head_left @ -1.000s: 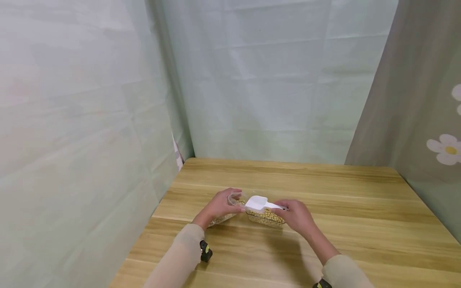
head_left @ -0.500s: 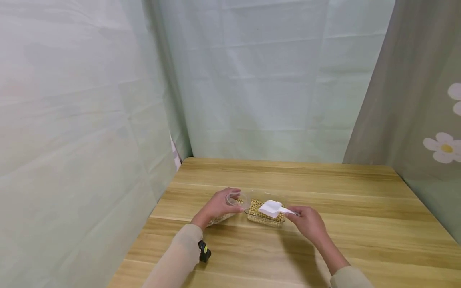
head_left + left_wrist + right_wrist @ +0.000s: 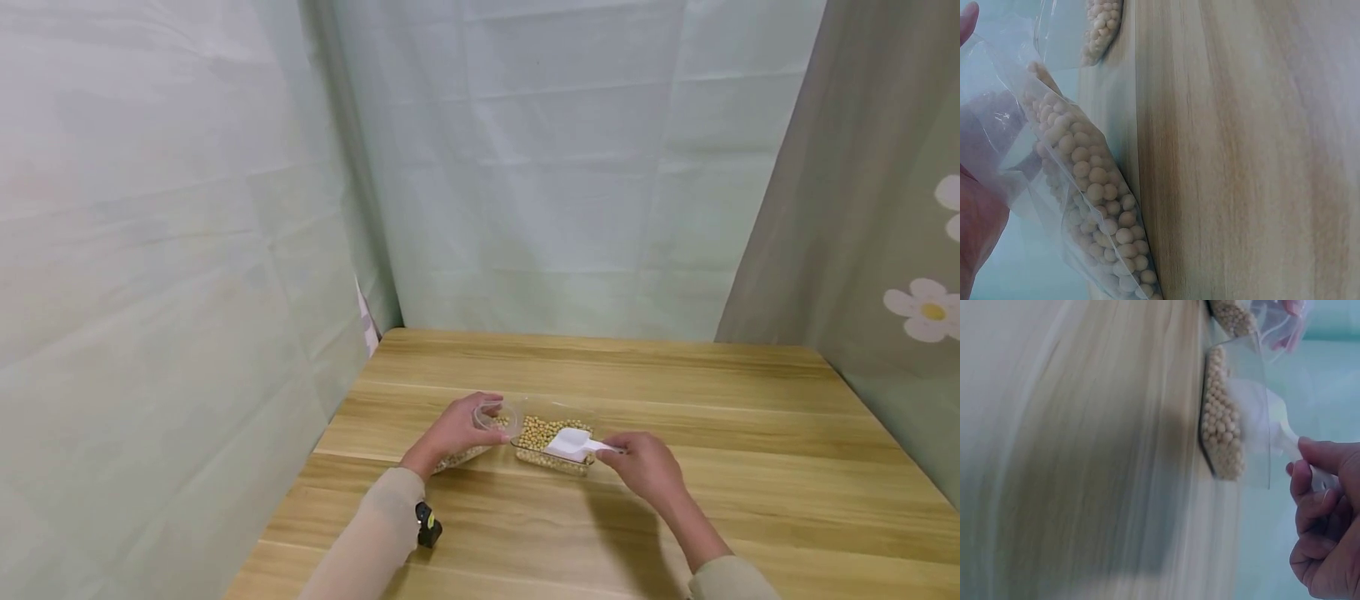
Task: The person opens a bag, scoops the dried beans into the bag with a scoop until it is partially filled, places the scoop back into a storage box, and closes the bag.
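In the head view my left hand (image 3: 456, 427) holds the round mouth of a clear plastic bag (image 3: 463, 456). Pale yellow beans, which look like soybeans (image 3: 1094, 181), lie in the bag, tilted over the tabletop in the left wrist view. To its right stands a clear rectangular container (image 3: 551, 461) with more beans (image 3: 535, 432) in it. My right hand (image 3: 647, 467) pinches the handle of a white scoop (image 3: 568, 443). The scoop's blade is inside the container, down at the beans, seen through the wall in the right wrist view.
A wood-grain table (image 3: 720, 450) extends around the bag and container. Pale curtains (image 3: 540, 183) hang behind and to the left. A curtain with white flowers (image 3: 930, 310) hangs at the right.
The scoop has moved right with my right hand, away from the bag's mouth, and then down into the container. My left hand and the bag have stayed nearly still.
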